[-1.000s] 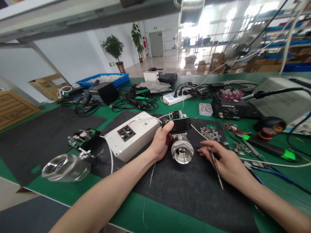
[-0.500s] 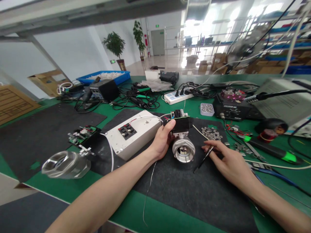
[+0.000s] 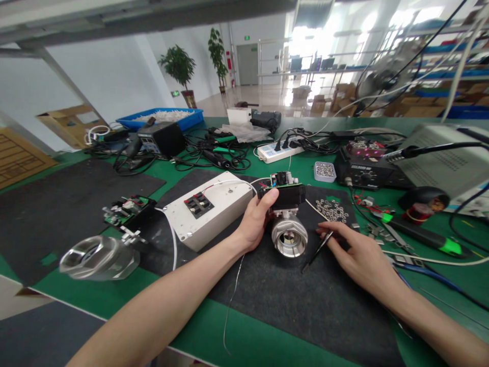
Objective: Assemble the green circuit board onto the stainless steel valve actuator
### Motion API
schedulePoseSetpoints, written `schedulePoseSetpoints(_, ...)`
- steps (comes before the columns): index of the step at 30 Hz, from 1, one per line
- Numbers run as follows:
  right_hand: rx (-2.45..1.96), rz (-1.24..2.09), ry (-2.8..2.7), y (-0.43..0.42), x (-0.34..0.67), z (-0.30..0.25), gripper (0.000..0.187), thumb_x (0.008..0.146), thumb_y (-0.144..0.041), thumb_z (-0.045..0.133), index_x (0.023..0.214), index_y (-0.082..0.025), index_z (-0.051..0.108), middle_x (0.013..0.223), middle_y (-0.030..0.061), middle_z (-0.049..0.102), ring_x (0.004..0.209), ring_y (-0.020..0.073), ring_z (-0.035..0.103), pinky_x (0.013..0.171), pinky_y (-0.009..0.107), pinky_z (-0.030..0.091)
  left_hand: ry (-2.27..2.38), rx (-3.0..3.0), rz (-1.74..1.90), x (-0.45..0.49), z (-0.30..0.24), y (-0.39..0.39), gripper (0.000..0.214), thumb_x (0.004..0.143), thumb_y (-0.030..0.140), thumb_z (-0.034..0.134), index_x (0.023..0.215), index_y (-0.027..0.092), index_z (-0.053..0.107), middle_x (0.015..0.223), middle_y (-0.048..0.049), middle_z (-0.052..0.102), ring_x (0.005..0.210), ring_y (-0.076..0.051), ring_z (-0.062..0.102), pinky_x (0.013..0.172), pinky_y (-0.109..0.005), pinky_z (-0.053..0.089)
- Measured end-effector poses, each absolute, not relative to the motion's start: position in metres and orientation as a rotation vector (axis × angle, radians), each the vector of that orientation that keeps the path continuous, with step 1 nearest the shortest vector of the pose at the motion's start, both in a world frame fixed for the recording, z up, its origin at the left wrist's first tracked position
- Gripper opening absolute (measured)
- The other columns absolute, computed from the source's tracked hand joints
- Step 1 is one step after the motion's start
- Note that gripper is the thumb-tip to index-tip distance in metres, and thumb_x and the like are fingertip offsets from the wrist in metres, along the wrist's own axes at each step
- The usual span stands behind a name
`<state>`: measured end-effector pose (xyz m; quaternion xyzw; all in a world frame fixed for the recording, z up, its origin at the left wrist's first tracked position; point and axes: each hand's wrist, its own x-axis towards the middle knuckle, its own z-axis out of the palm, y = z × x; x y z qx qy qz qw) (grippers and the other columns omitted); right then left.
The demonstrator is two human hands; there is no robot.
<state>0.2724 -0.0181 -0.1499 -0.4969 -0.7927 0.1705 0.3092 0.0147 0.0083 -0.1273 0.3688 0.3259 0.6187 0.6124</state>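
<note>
A: In the head view, where is the silver metal hexagonal valve (image 3: 290, 224)?
B: Over the black flat mat (image 3: 290, 311) on the green desk (image 3: 214, 329); I can't tell whether it touches the mat. The left hand's (image 3: 255, 223) grip is closed around the black rectangular housing (image 3: 289, 197) above it.

A: Which way does it point?
B: Its round bore faces the wearer, so the bore's axis runs front to back. The housing's long side lies crosswise, a green circuit board (image 3: 284, 181) uppermost.

A: And the right hand (image 3: 349, 248)?
B: Its grip is pinched on thin dark tweezers (image 3: 318, 248), slanting down leftward, tips near the valve but apart from it.

A: Any writing?
B: Pale lettering on the black box-shaped soldering station (image 3: 362, 175), too blurred to read; the small green wall sign (image 3: 247, 37) is illegible too.
</note>
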Motion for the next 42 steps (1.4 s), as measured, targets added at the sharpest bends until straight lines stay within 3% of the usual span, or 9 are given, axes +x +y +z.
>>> schedulePoseSetpoints(17, -1.324, 0.469, -2.086, -0.018, 0.272, -0.149, 0.029, 0.103, -0.037, 0.060, 0.127, -0.026, 0.073, 0.110, 0.0038, 0.089, 0.049, 0.0172, 0.068, 0.054, 0.034, 0.057, 0.753, 0.851, 1.427, 0.016, -0.128, 0.008, 0.074, 0.081, 0.069, 0.091, 0.134, 0.019, 0.075, 0.134, -0.0124, 0.081, 0.132, -0.037, 0.072, 0.116, -0.049, 0.055)
schedulePoseSetpoints(24, -1.312, 0.574, -2.030, -0.022, 0.272, -0.147, 0.037, 0.109, -0.051, 0.058, 0.134, -0.026, 0.068, 0.113, 0.0077, 0.088, 0.063, 0.0211, 0.077, 0.057, 0.033, 0.060, 0.737, 0.860, 1.432, 0.016, -0.129, 0.009, 0.074, 0.082, 0.069, 0.091, 0.134, 0.019, 0.075, 0.133, -0.0124, 0.081, 0.132, -0.037, 0.072, 0.116, -0.047, 0.055)
schedulePoseSetpoints(30, -1.272, 0.594, -2.015, -0.024, 0.273, -0.144, 0.041, 0.113, -0.058, 0.050, 0.132, -0.026, 0.067, 0.110, 0.0086, 0.088, 0.101, 0.0283, 0.085, 0.087, 0.040, 0.066, 0.737, 0.890, 1.439, 0.016, -0.129, 0.009, 0.072, 0.084, 0.069, 0.090, 0.132, 0.018, 0.076, 0.133, -0.0133, 0.081, 0.131, -0.037, 0.073, 0.116, -0.047, 0.054)
schedulePoseSetpoints(34, -1.296, 0.662, -1.953, -0.024, 0.274, -0.149, 0.043, 0.116, -0.061, 0.045, 0.139, -0.029, 0.065, 0.112, 0.0055, 0.088, 0.105, 0.0255, 0.085, 0.095, 0.040, 0.065, 0.729, 0.902, 1.430, 0.016, -0.130, 0.009, 0.071, 0.085, 0.069, 0.089, 0.133, 0.018, 0.077, 0.134, -0.0129, 0.081, 0.130, -0.037, 0.073, 0.115, -0.047, 0.054)
schedulePoseSetpoints(42, -1.273, 0.685, -1.903, -0.022, 0.276, -0.156, 0.046, 0.115, -0.062, 0.049, 0.142, -0.030, 0.067, 0.115, 0.0063, 0.087, 0.103, 0.0246, 0.084, 0.094, 0.040, 0.067, 0.744, 0.892, 1.423, 0.016, -0.131, 0.010, 0.074, 0.084, 0.071, 0.088, 0.135, 0.019, 0.076, 0.131, -0.0126, 0.082, 0.128, -0.037, 0.074, 0.114, -0.048, 0.055)
